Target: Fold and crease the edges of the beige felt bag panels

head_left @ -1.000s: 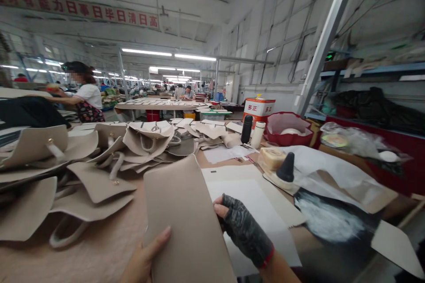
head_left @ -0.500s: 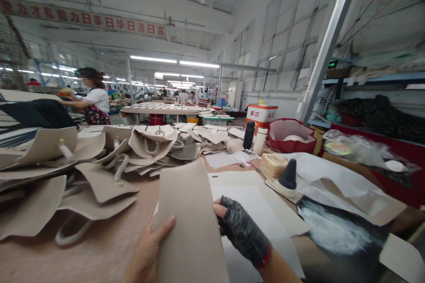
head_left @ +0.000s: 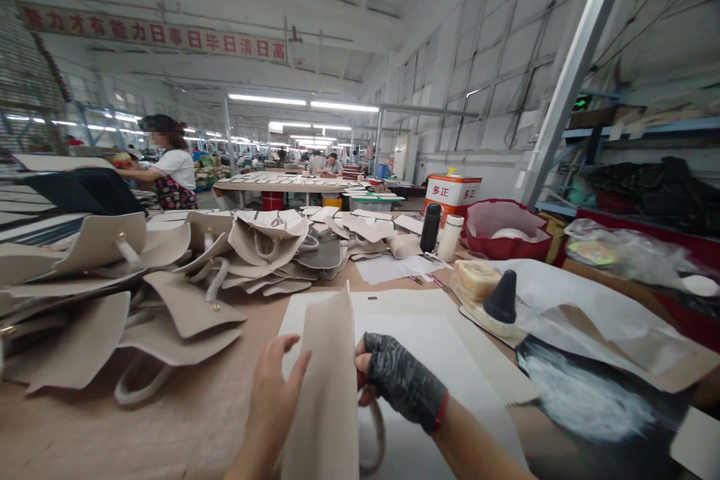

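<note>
Fingers of the right hand (head_left: 394, 375), in a dark fingerless glove (head_left: 413, 390), grasped the right edge of the beige panel (head_left: 326, 375), which stood between both hands. The left hand (head_left: 270, 394) was loose, thumb and forefinger parted at the panel's left side; whether it touched was unclear. The view cut off the panel's lower end, and the attachment of a looped handle (head_left: 382, 431) beside it was hidden.

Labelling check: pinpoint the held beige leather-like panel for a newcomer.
Find the brown worktable, then the large white paper sheet on it. The panel is between bare left hand and grey-gloved right hand, unlike the heaped beige leather-like pieces.
</note>
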Demonstrator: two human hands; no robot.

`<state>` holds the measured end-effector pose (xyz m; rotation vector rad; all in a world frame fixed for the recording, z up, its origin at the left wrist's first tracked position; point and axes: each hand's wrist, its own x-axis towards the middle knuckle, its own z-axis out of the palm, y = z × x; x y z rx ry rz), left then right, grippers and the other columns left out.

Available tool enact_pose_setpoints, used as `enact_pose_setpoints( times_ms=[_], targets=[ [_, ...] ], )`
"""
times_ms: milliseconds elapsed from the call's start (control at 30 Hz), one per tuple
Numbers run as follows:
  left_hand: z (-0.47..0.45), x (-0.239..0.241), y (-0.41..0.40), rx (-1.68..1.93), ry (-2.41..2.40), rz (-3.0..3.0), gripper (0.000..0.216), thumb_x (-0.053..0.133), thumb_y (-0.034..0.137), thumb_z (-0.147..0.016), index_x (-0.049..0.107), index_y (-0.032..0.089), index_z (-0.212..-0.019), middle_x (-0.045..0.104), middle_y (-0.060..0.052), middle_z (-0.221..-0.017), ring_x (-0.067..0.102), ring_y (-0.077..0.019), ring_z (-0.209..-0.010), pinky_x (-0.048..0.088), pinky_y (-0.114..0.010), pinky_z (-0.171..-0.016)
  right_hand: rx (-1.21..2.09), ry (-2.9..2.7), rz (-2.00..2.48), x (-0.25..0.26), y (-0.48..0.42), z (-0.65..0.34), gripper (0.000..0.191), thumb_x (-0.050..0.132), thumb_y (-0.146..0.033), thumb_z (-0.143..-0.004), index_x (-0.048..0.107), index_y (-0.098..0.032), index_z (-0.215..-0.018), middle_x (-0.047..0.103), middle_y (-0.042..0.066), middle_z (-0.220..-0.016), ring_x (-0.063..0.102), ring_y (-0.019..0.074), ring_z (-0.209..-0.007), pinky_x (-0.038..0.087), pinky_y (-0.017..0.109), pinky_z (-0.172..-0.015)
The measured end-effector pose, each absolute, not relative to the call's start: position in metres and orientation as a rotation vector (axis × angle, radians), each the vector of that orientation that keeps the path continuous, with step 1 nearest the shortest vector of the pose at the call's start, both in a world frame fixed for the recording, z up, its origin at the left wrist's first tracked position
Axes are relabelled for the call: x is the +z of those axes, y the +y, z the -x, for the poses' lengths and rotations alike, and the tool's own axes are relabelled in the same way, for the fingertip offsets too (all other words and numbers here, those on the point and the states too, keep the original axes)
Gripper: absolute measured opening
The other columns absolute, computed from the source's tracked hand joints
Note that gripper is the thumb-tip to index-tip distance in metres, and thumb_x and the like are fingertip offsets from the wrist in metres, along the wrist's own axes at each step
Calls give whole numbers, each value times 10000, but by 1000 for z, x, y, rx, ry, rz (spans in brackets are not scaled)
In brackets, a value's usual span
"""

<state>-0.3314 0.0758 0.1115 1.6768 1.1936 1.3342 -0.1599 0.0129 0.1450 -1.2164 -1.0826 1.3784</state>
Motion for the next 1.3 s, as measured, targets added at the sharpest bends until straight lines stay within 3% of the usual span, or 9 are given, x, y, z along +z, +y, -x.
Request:
enact_pose_setpoints(
  times_ms=[100,200,300,567,700,833,1000,1200,1300],
  targets=[
    [319,113,71,993,1090,-1833,331,491,473,-781,473,201,-593,483,29,-544,513,-163,-548,407,-257,-514,1416,-1111,1247,141,22,170,190,543,-296,-561,463,-160,-667,567,-10,-560,574,139,-540,466,240,-462],
    [305,111,68,783,1045,-1662,397,454,566,-760,397,207,-602,426,68,-471,435,-111,-397,314,-202,-354,1403,-1211,1190,142,27,177,203,520,-325,-587,481,-153,-687,574,1,-587,576,136,-554,462,238,-476],
    [299,108,69,718,1001,-1567,430,408,629,-743,370,215,-632,424,82,-423,405,-102,-317,291,-194,-294,1410,-1308,1181,143,27,181,216,492,-341,-583,490,-147,-680,560,2,-543,576,141,-531,443,236,-473],
    [317,113,66,546,698,-1410,375,431,552,-783,445,178,-758,592,-3,-592,559,-129,-525,423,-204,-435,1415,-1227,1301,125,33,182,236,525,-366,-527,497,-150,-616,551,5,-478,528,127,-426,447,262,-458],
    [320,117,65,584,715,-1420,319,452,501,-780,423,188,-727,539,29,-535,531,-118,-471,404,-201,-417,1419,-1275,1249,130,29,182,204,508,-332,-545,539,-133,-578,568,23,-504,524,117,-443,438,242,-467],
    [313,117,62,697,821,-1552,285,419,456,-773,375,208,-641,420,81,-439,394,-82,-341,307,-184,-339,1398,-1295,1224,137,24,185,179,495,-301,-555,542,-130,-584,572,26,-510,526,119,-446,430,234,-453],
    [315,115,58,867,960,-1751,278,358,406,-817,326,228,-606,337,93,-428,362,-94,-361,275,-200,-366,1315,-1301,1355,139,25,175,142,488,-298,-541,483,-166,-593,536,-15,-418,509,121,-391,405,224,-405],
    [327,124,58,1009,1084,-1793,281,348,387,-837,307,235,-604,337,86,-445,381,-111,-396,281,-225,-435,1180,-1312,1508,143,28,149,85,471,-252,-547,466,-167,-555,514,-13,-378,475,108,-348,378,214,-379],
    [321,131,54,991,1066,-1874,276,371,375,-835,335,233,-600,370,72,-455,412,-127,-432,284,-231,-457,1229,-1295,1493,149,25,158,178,524,-326,-581,476,-163,-632,536,-12,-470,531,131,-426,428,241,-416]
  ],
)
